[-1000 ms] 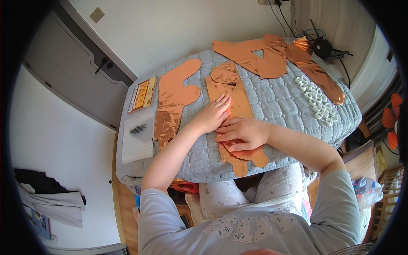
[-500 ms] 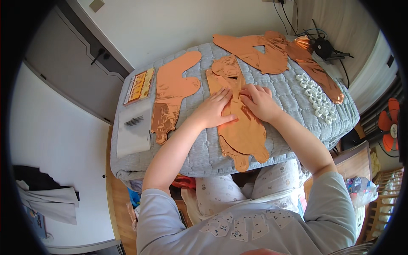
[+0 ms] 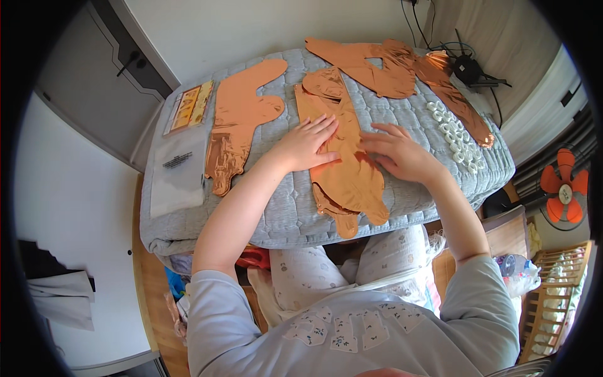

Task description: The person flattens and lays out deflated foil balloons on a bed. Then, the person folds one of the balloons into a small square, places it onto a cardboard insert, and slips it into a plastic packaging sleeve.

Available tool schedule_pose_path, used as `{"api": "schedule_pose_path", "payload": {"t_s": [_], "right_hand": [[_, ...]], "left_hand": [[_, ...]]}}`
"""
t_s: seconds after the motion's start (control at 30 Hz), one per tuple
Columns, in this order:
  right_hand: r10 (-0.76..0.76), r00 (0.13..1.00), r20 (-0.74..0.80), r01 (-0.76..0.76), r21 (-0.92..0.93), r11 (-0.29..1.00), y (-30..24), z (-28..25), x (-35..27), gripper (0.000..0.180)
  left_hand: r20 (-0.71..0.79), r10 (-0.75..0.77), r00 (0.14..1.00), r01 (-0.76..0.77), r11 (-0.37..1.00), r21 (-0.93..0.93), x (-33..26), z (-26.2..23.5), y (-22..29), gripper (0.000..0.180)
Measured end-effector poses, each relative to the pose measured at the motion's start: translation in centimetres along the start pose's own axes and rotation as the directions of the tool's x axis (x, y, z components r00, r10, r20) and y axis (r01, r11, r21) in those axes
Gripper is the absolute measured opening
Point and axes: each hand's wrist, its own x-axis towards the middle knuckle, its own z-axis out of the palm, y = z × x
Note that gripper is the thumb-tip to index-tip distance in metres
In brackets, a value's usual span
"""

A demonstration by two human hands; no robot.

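Observation:
On the grey quilted bed, a folded copper-coloured foil balloon (image 3: 352, 185) lies flat, its rounded, tabbed end toward me. My left hand (image 3: 308, 143) rests palm down across its left side, fingers stretched out and pressed on the foil. My right hand (image 3: 402, 154) is at the balloon's right edge, with its fingers apart and the fingertips over the foil; whether they touch it is hard to tell. A smaller rounded flap of foil (image 3: 323, 81) is folded over at the far end. Neither hand grips anything.
Left of it lies another flat copper foil balloon (image 3: 242, 103), beside a clear plastic bag (image 3: 176, 185) and a printed packet (image 3: 188, 108). More foil balloons (image 3: 367, 70) lie at the back. Several white ribbon-like rings (image 3: 455, 138) are at right, near a black cabled device (image 3: 468, 69).
My right hand has eased off the foil toward the right, its curled fingers now extended. The left hand stays flat on the balloon. The whole view has shifted slightly.

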Motion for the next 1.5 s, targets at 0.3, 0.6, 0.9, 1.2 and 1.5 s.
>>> {"api": "schedule_pose_path", "payload": {"t_s": [0.3, 0.6, 0.9, 1.2, 1.5], "right_hand": [[-0.064, 0.998, 0.005, 0.064, 0.100, 0.993, -2.5, -0.6, -1.4, 0.033], [-0.064, 0.997, -0.038, 0.069, 0.132, 0.989, -7.5, -0.9, 2.6, 0.031], [0.090, 0.992, -0.085, -0.079, 0.128, 0.989, -7.6, 2.5, 1.6, 0.027], [0.053, 0.983, -0.174, -0.021, 0.182, 0.983, -8.2, 3.3, 1.4, 0.029], [0.072, 0.987, -0.144, -0.032, 0.259, 0.965, -7.9, 2.8, 1.7, 0.030]], "left_hand": [[0.008, -0.019, 1.000, 0.018, 0.999, 0.040, -0.1, 0.0, 0.0, 0.098], [-0.041, -0.012, 0.999, 0.011, 1.000, -0.020, 0.3, 0.7, 0.3, 0.094], [-0.053, -0.091, 0.994, 0.056, 0.881, -0.469, 1.2, -1.0, -1.6, 0.072], [-0.167, -0.636, 0.753, 0.639, 0.768, -0.042, -3.4, -11.6, -22.7, 0.062], [-0.100, -0.778, 0.620, 0.781, 0.600, 0.176, -11.6, -10.7, -31.2, 0.066]]}}
